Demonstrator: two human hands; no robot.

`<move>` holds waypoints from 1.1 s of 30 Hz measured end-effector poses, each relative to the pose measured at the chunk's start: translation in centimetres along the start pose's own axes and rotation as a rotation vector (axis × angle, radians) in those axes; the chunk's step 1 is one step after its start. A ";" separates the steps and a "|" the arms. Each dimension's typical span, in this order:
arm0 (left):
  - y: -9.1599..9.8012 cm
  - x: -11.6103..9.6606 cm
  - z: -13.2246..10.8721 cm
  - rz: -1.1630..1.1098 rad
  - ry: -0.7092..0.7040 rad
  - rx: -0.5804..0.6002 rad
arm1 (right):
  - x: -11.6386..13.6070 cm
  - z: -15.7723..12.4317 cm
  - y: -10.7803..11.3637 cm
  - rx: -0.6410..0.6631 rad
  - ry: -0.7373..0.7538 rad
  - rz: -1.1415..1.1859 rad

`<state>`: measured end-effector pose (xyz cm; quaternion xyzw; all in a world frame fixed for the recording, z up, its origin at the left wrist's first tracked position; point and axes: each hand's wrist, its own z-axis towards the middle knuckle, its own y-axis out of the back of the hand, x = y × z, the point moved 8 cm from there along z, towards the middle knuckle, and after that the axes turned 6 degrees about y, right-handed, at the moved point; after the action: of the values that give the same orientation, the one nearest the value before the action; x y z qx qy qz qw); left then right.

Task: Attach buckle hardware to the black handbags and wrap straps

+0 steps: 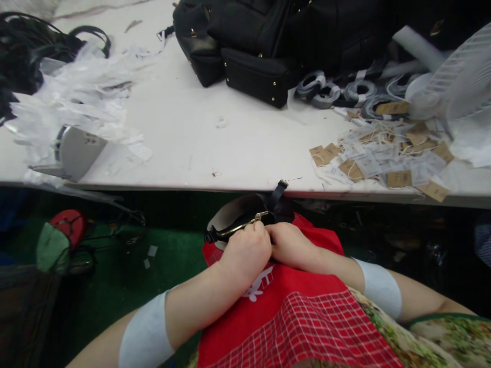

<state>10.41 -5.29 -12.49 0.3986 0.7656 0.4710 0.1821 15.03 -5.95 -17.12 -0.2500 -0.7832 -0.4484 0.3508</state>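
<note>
Both my hands rest on my lap, over a red apron (291,312), just below the white table's front edge (192,184). My left hand (245,253) is closed around a black strap with a gold zipper (238,229) that curves to the left. My right hand (293,245) is closed on the same black piece right beside it, knuckles touching the left hand. A black strap end with a buckle (279,191) sticks up from the piece toward the table edge. What lies under my fingers is hidden.
On the table: black bags (268,46) at the back, a heap of brown and white hang tags (387,153) at right, rolled straps (337,92), a white fan (456,76), clear plastic strips (76,102) at left. A red and green object (61,237) lies on the green floor.
</note>
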 end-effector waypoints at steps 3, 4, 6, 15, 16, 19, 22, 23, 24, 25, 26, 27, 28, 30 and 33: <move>-0.3 -0.1 0.0 0.012 -0.003 0.034 | -0.3 0.0 -0.2 0.008 -0.002 0.028; -0.4 -0.1 0.0 0.011 -0.004 0.045 | -0.4 0.0 -0.3 0.009 -0.002 0.028; -0.3 -0.1 0.0 0.010 -0.007 0.056 | -0.4 0.1 -0.3 0.003 0.005 0.026; 0.4 2.8 0.4 -0.059 0.158 -0.035 | -0.5 -0.1 0.0 -0.065 0.050 0.090; 0.6 3.6 0.4 -0.091 0.200 -0.066 | -0.6 -0.1 0.1 -0.068 0.051 0.095; 1.0 5.5 0.2 -0.234 0.253 -0.149 | -0.8 -0.2 0.0 -0.058 0.036 0.103; 1.0 6.4 -0.1 -0.336 0.241 -0.178 | -0.8 -0.2 0.0 -0.059 0.025 0.116; 0.9 6.4 -0.2 -0.346 0.233 -0.177 | -0.8 -0.2 0.0 -0.058 0.021 0.122; 0.7 6.2 -0.3 -0.351 0.215 -0.169 | -0.8 -0.1 0.0 -0.055 0.017 0.127; 0.6 5.8 -0.4 -0.349 0.183 -0.157 | -0.8 -0.1 -0.1 -0.053 0.013 0.133; 0.5 5.3 -0.4 -0.337 0.143 -0.142 | -0.7 0.0 -0.1 -0.051 0.012 0.137; 0.3 4.7 -0.5 -0.312 0.104 -0.126 | -0.7 0.0 -0.1 -0.051 0.012 0.138; 0.2 4.1 -0.5 -0.273 0.074 -0.110 | -0.7 0.0 -0.1 -0.052 0.014 0.136; -0.1 3.2 -0.6 -0.173 0.043 -0.075 | -0.6 0.1 0.0 -0.057 0.021 0.119; -0.2 1.9 -0.6 -0.041 0.015 -0.016 | -0.4 0.2 0.0 -0.064 0.031 0.080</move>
<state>8.76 -4.14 -12.20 0.3780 0.7712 0.4761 0.1890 15.20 -5.84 -17.47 -0.2851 -0.7523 -0.4627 0.3723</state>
